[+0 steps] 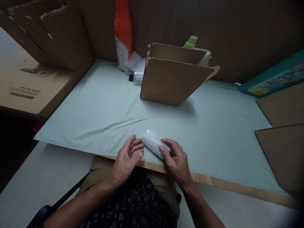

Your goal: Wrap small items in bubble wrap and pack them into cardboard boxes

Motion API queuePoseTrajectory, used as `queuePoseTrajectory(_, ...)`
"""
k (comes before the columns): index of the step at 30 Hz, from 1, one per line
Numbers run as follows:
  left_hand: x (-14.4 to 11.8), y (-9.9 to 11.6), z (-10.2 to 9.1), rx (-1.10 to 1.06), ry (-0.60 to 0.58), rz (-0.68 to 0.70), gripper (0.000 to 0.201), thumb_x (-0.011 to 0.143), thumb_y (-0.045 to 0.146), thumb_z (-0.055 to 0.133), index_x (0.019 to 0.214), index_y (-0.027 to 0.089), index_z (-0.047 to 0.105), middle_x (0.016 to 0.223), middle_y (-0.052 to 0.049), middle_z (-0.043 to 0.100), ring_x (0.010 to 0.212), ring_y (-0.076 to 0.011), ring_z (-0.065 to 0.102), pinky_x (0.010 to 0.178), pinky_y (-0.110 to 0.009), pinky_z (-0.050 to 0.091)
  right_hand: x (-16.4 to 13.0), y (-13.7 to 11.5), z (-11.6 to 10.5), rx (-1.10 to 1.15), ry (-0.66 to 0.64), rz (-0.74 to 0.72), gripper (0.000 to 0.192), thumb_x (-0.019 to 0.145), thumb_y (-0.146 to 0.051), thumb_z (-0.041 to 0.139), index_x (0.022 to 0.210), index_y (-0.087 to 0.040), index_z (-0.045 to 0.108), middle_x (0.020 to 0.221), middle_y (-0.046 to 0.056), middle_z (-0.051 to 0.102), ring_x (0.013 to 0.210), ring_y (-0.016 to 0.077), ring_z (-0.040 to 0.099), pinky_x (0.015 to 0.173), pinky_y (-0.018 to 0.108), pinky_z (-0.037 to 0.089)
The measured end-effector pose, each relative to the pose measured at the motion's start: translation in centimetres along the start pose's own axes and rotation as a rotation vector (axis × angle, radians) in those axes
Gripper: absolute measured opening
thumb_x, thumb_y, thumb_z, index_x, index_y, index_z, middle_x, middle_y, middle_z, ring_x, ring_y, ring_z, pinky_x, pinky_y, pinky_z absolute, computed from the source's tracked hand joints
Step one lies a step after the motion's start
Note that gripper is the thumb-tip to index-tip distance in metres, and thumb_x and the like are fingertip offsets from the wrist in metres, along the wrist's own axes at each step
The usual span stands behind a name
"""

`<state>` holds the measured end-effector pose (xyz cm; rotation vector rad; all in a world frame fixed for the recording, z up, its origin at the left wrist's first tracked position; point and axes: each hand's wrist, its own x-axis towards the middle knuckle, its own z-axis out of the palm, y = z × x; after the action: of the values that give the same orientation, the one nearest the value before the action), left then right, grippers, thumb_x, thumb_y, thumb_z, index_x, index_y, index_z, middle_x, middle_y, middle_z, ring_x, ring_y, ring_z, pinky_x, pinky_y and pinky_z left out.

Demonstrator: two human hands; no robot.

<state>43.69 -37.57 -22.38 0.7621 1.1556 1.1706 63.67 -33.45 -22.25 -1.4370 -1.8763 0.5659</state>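
Observation:
A small bubble-wrapped packet [154, 143] lies slantwise near the front edge of the covered table [106, 104]. What is inside the wrap cannot be made out. My right hand [176, 160] grips its near right end, thumb on one side and fingers on the other. Just left of the packet, my left hand [128, 155] is open with its palm turned inward and fingers curved, holding nothing. Its fingertips come close to the packet's left end; whether they touch it I cannot tell.
An open cardboard box [171, 80] stands beyond my hands, with a bubble-wrapped item [138, 77] beside it. Behind are an orange bottle [123, 31] and a green cap [191, 41]. Cardboard boxes [21, 82] stand at left; cardboard flaps [282, 152] and a teal container [273, 77] at right.

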Motion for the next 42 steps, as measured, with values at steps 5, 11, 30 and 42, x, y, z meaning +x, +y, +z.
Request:
queuePoseTrajectory(5, 0.1, 0.1, 2.1, -0.240, 0.118, -0.054, 0.081, 0.077, 0.038, 0.078, 0.146, 0.018, 0.039, 0.145, -0.018, 0.054, 0.131, -0.0287, 0.058, 0.112, -0.046, 0.047, -1.5, -0.7, 0.5, 0.218, 0.050, 0.155, 0.020, 0.094, -0.038, 0.062, 0.105, -0.023, 0.068, 0.099, 0.007, 0.074, 0.091, 0.0223, 0.070, 0.081, 0.036, 0.058)
queuePoseTrajectory(11, -0.5, 0.3, 3.4, -0.410, -0.156, -0.259, 0.040, 0.071, 0.035, 0.082, 0.102, 0.014, 0.069, 0.104, -0.011, 0.074, 0.107, -0.0274, 0.068, 0.100, -0.041, 0.050, -2.9, -1.4, 1.1, 0.329, 0.023, 0.131, 0.012, 0.095, -0.032, 0.061, 0.100, -0.023, 0.066, 0.093, 0.006, 0.074, 0.086, 0.0203, 0.071, 0.076, 0.032, 0.059)
queuePoseTrajectory(30, 7.7, 8.2, 2.5, 0.902, -0.327, 0.702, 0.069, 0.085, 0.040, 0.072, 0.147, 0.025, 0.046, 0.141, -0.015, 0.059, 0.128, -0.0314, 0.057, 0.106, -0.048, 0.049, 8.2, -1.2, -10.2, 0.132, -0.353, -0.109, 0.018, 0.091, -0.040, 0.066, 0.091, -0.024, 0.074, 0.080, 0.002, 0.075, 0.068, 0.0179, 0.069, 0.059, 0.027, 0.057)
queuePoseTrajectory(42, 21.9, 16.1, 5.5, 1.176, 0.154, 1.140, 0.024, 0.088, 0.009, 0.055, 0.104, 0.021, 0.067, 0.109, -0.009, 0.071, 0.132, -0.0320, 0.051, 0.112, -0.056, 0.036, 26.6, -2.1, -17.1, -0.083, 0.282, 0.037, 0.018, 0.080, -0.033, 0.070, 0.085, -0.016, 0.067, 0.080, 0.007, 0.068, 0.067, 0.0142, 0.058, 0.063, 0.032, 0.045)
